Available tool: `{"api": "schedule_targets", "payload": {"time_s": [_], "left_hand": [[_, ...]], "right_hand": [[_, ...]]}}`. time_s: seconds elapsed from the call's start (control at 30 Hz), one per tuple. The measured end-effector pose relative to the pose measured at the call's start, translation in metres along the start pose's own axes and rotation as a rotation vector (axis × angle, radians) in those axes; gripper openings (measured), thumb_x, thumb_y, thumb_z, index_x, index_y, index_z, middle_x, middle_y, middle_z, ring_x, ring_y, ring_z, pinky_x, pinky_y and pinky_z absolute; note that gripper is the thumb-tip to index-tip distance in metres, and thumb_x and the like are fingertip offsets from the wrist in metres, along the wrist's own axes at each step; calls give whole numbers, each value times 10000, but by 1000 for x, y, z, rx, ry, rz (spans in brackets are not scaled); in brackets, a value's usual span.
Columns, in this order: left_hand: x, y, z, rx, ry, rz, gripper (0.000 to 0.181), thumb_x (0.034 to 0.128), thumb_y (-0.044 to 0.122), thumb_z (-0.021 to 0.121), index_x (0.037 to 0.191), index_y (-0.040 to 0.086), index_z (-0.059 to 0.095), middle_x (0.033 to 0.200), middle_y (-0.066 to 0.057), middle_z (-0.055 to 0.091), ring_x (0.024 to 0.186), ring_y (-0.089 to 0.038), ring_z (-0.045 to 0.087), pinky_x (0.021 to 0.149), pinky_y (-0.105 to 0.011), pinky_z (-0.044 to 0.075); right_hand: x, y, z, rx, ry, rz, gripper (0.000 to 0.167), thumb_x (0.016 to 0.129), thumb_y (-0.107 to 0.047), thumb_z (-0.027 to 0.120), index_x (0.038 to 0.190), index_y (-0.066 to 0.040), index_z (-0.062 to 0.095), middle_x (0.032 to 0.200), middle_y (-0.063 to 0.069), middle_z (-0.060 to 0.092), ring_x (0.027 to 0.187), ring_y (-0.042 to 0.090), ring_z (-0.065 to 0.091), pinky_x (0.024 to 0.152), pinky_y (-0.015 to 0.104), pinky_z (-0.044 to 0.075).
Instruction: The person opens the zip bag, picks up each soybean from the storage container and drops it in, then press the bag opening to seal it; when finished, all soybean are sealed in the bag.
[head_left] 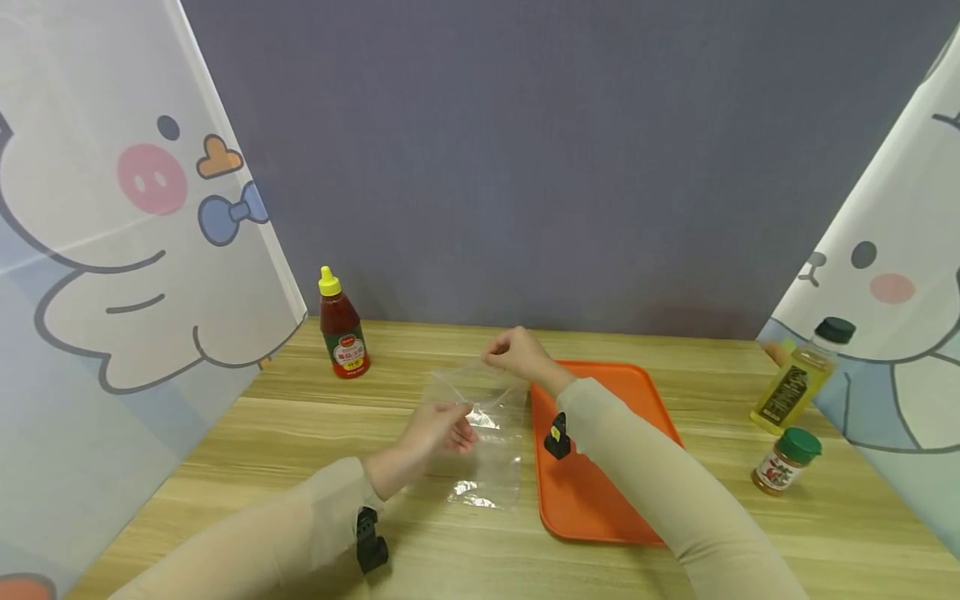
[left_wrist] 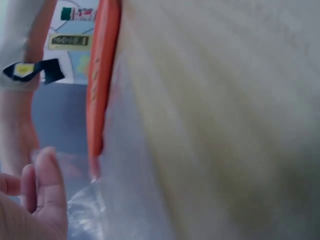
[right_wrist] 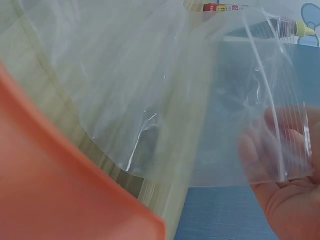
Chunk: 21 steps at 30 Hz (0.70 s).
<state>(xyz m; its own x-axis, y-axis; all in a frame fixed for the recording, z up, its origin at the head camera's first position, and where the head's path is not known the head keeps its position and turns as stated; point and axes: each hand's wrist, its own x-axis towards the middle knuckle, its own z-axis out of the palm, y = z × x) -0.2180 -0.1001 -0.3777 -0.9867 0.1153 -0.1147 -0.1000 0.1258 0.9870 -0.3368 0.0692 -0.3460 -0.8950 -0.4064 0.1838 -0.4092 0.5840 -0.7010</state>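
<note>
A clear plastic zip bag (head_left: 487, 467) lies along the table between the two hands, its top end lifted and its zip strip bent into a V. My right hand (head_left: 521, 354) pinches the bag's far top edge. In the right wrist view, the fingers (right_wrist: 275, 150) show through the film beside the zip strip (right_wrist: 267, 85). My left hand (head_left: 435, 433) is lower and to the left, thumb and finger pinching the bag's near side by the zip. The left wrist view has this hand (left_wrist: 42, 200) at its lower left, with shiny film beside it.
An orange tray (head_left: 585, 492) lies right of the bag, under the right forearm. A red sauce bottle (head_left: 345, 337) with a yellow cap stands back left. At the right are an oil bottle (head_left: 798, 383) and a green-lidded spice jar (head_left: 783, 462). A grey partition (head_left: 480, 167) rises behind.
</note>
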Motion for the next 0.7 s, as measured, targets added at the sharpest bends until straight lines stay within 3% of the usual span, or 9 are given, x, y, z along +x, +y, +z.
{"api": "schedule_targets", "payload": {"time_s": [0.13, 0.27, 0.4, 0.5, 0.57, 0.7], "left_hand": [[5, 13, -8, 22, 81, 70, 291, 962, 144, 556, 709, 3, 582, 591, -22, 589, 458, -93, 512, 447, -192, 434], [11, 27, -18, 83, 178, 166, 232, 932, 126, 618, 723, 32, 581, 615, -4, 575, 482, -98, 483, 441, -179, 384], [22, 32, -27, 277, 256, 319, 119, 856, 80, 715, 813, 21, 621, 741, -58, 635, 655, -154, 563, 582, -202, 459], [30, 33, -32, 466, 270, 422, 205, 795, 50, 769, 956, -1, 653, 932, -131, 689, 858, -254, 627, 758, -303, 529], [34, 33, -35, 566, 249, 433, 306, 781, 56, 781, 1058, 1, 665, 1071, -154, 695, 1001, -307, 631, 867, -395, 533], [39, 31, -41, 676, 156, 355, 381, 799, 92, 764, 1163, 28, 672, 1201, -161, 675, 1140, -350, 606, 964, -488, 499]], "right_hand": [[-1, 0, 1, -3, -3, -18, 86, 851, -109, 719, 852, -31, 755, 814, 60, 730, 695, 82, 589, 644, 208, 494], [-4, 0, 3, -3, -10, -49, 69, 846, -95, 725, 849, -32, 755, 839, 71, 736, 726, 93, 618, 688, 220, 519], [-7, 0, 4, 24, -29, -84, 58, 849, -86, 722, 848, -40, 756, 851, 68, 738, 742, 112, 649, 716, 254, 548], [-10, -1, 4, 36, -27, -146, 43, 839, -58, 712, 833, -44, 752, 804, 41, 730, 706, 102, 650, 688, 246, 553], [-12, -3, 4, 35, -26, -159, 46, 837, -44, 705, 839, -27, 748, 786, 38, 726, 692, 95, 646, 677, 245, 551], [-13, -8, 5, 12, -23, -128, 73, 853, -44, 699, 886, 6, 740, 817, 74, 731, 699, 81, 623, 674, 215, 529]]}}
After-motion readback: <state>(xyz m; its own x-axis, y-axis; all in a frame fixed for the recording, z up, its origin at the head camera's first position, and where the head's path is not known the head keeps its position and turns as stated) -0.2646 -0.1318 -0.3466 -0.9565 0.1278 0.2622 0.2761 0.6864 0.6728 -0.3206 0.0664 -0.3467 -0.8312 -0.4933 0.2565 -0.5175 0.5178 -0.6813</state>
